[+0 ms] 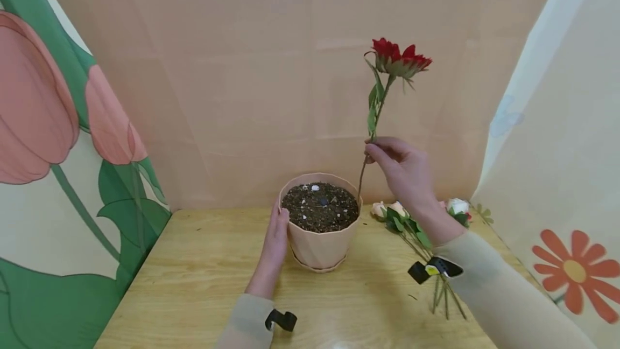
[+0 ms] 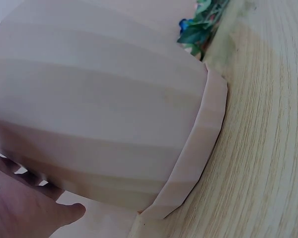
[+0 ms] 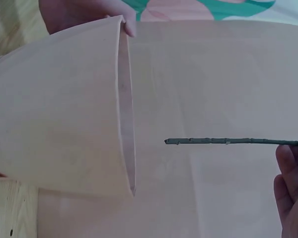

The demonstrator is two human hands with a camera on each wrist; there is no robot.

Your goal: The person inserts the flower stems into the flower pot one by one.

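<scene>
A red artificial-looking flower (image 1: 399,61) on a long stem stands upright in my right hand (image 1: 404,168), which pinches the stem between thumb and fingertips. In the right wrist view the bare lower end of the stem (image 3: 213,141) is apart from the pot's rim. The pale pink flowerpot (image 1: 322,246) holds dark soil (image 1: 322,206) with white specks and sits in a matching saucer (image 2: 193,153). My left hand (image 1: 276,236) rests along the pot's left side, fingers laid against the wall and thumb at the rim.
Several cut flowers with pale blooms (image 1: 397,210) and green leaves lie on the wooden table (image 1: 203,279) to the pot's right, partly under my right forearm. A pink cloth backdrop (image 1: 242,85) hangs behind; flower-printed panels stand at both sides.
</scene>
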